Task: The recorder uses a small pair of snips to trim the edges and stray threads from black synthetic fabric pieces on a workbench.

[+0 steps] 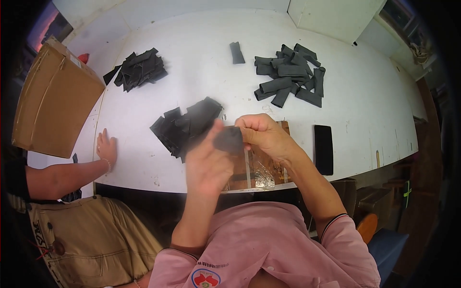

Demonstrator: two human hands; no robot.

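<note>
Nearest the camera, both of the person's hands meet over the near table edge on a small dark fabric piece (228, 139). The left hand (207, 161) is blurred, its fingers raised against the lower left of the piece; the right hand (265, 136) is curled, thumb and fingertips pinching the piece's right edge. So the piece sits between the two hands, lifted clear of the white table (192, 57).

Just beneath the hands, at 6 o'clock from the piece, a brown board with clear plastic wrap (261, 170) lies at the table's rim. At 3 o'clock from the right hand, a black phone (323, 149) lies flat, a little apart. At 10 o'clock, just beside the left hand, sits a heap of flat black fabric pieces (185, 126).

At 9 o'clock, well apart, another person's hand (106, 149) rests palm-down on the table edge, with a cardboard box (53, 103) beyond it.

Farther off, at 11 o'clock, lies a second stack of flat black pieces (140, 69); at 12 o'clock a single black sleeve (236, 53); at 1 o'clock a pile of rolled black fabric sleeves (292, 74).
</note>
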